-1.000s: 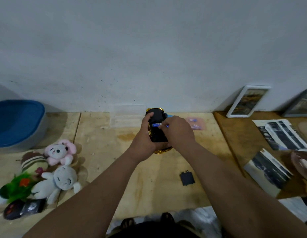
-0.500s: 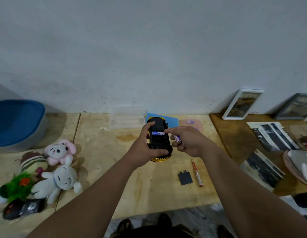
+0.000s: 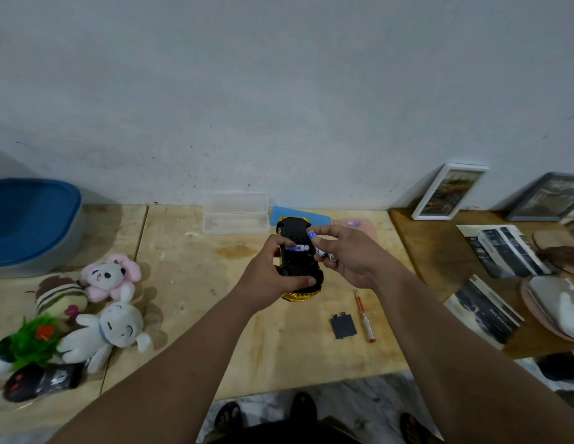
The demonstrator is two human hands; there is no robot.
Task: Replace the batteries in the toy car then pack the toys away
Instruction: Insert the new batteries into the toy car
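The yellow toy car point(image 3: 295, 233) is upside down, its black underside facing me, above the wooden table. My left hand point(image 3: 273, 280) grips it round the middle. One blue and white battery point(image 3: 297, 248) lies in the open compartment. My right hand point(image 3: 346, 254) pinches a second battery point(image 3: 311, 235) at the car's right edge and holds another battery point(image 3: 325, 254) in its curled fingers. The black battery cover point(image 3: 343, 325) and a red screwdriver point(image 3: 364, 316) lie on the table, below my right hand.
Plush toys point(image 3: 109, 277) and a black remote point(image 3: 38, 381) lie at the left. A blue-lidded bin point(image 3: 29, 225) stands far left, a clear plastic box point(image 3: 236, 213) against the wall. A pink battery pack point(image 3: 354, 224) lies behind the car. Picture frames point(image 3: 447, 192) and photo prints point(image 3: 500, 248) fill the right.
My right hand drew back from the compartment with batteries, then moved to the car's right edge pinching one. A battery now lies in the compartment. The screwdriver came into view.
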